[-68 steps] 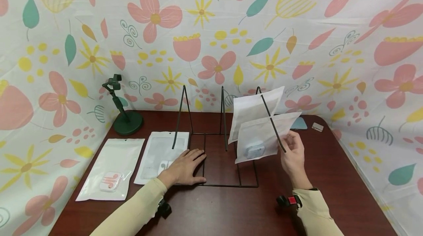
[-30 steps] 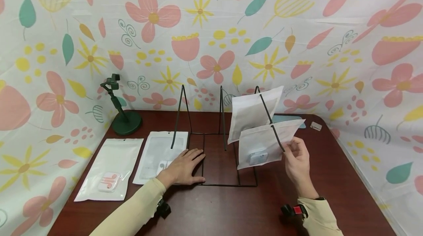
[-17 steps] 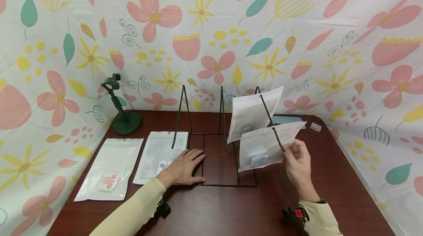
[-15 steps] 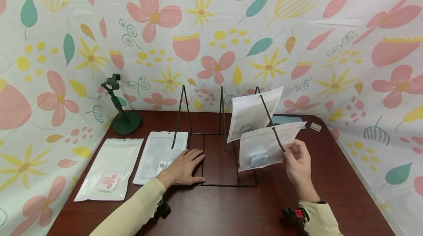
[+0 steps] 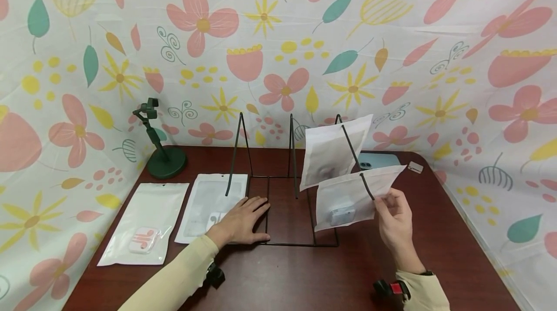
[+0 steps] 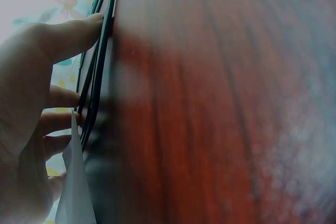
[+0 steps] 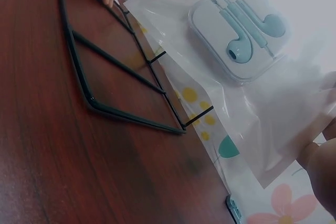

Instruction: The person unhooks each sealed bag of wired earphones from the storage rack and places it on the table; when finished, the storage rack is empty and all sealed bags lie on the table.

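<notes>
A black wire display rack (image 5: 296, 244) stands on the table with three slanted prongs. On its right prong hang two white zip bags, a rear bag (image 5: 332, 149) and a front bag (image 5: 348, 190) low on the prong. Through the front bag, the right wrist view shows a clear case of pale blue earphones (image 7: 239, 30). My right hand (image 5: 397, 229) pinches the front bag's right edge near the prong's tip. Fingers spread, my left hand (image 5: 241, 221) rests on the rack's left base wires, beside a flat bag (image 5: 213, 187) with an earphone case.
Another white bag (image 5: 156, 214) with pink earphones lies at the far left. Behind it stands a green stand (image 5: 167, 162) with a round base. A light blue phone (image 5: 380, 159) and a small white tag (image 5: 415, 167) lie at the back right.
The front bag has slid down the right prong toward me, away from the rear bag. My right hand has moved with it, rightward and nearer. My left hand stays on the rack base.
</notes>
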`<state>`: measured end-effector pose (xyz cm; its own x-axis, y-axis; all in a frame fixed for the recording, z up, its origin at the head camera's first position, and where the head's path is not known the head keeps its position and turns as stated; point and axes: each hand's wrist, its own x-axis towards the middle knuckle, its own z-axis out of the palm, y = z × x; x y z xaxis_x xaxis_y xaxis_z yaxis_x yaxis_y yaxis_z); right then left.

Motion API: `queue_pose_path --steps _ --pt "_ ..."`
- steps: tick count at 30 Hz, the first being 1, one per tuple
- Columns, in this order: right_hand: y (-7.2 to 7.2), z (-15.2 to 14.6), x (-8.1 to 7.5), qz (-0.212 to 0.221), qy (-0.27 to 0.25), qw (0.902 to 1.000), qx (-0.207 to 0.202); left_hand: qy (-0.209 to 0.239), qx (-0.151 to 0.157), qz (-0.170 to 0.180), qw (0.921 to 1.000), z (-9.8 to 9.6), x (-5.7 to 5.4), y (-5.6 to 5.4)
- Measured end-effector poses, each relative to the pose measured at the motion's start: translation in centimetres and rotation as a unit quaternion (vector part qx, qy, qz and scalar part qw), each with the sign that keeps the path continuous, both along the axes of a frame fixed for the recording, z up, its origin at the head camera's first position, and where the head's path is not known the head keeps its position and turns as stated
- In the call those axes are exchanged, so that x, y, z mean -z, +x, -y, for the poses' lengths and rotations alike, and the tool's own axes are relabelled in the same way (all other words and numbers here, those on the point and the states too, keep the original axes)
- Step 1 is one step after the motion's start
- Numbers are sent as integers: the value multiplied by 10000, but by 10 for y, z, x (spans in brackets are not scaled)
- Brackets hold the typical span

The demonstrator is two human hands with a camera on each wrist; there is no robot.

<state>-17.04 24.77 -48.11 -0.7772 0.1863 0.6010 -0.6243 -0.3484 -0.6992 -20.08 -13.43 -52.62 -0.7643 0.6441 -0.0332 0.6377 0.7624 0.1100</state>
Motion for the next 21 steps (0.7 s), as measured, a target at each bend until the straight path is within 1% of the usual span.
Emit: queue_pose_path --steps 5,12,15,21 --pt "4 -1 -1 20 -14 10000 95 -4 -5 11 10000 0 0 0" --pt "7 -4 -2 -223 -43 9997 -110 -18 -6 -25 10000 0 1 -1" --pt "10 -4 -3 -174 49 9998 -64 -26 -29 -4 10000 1 2 -1" --pt "14 -6 -4 -263 89 9994 -210 28 -18 3 10000 0 2 -1"
